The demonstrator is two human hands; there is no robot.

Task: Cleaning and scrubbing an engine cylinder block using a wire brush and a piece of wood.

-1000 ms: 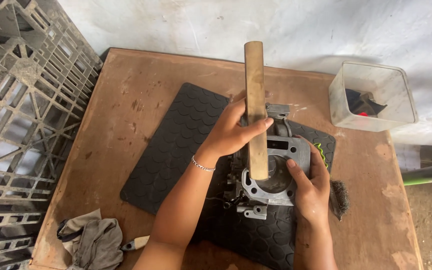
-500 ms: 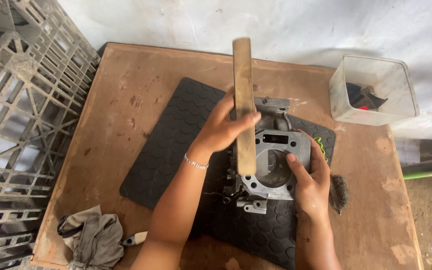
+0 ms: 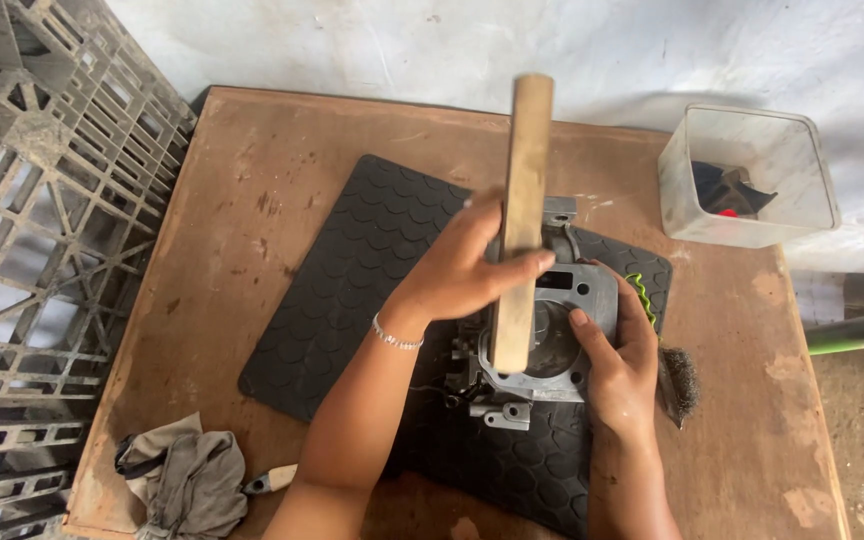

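Wood first: the left hand (image 3: 462, 270) is clamped around the middle of a flat wooden stick (image 3: 520, 220), whose lower end rests over the bore of a grey metal engine block (image 3: 552, 345) lying on a black rubber mat (image 3: 352, 270). The right hand (image 3: 624, 365) is pressed against the block's side, fingers closed on its edge. Stiff and light, the stick suits a mid-length grip; the block looks heavy, hard and sharp-cornered, best steadied by its flat outer walls.
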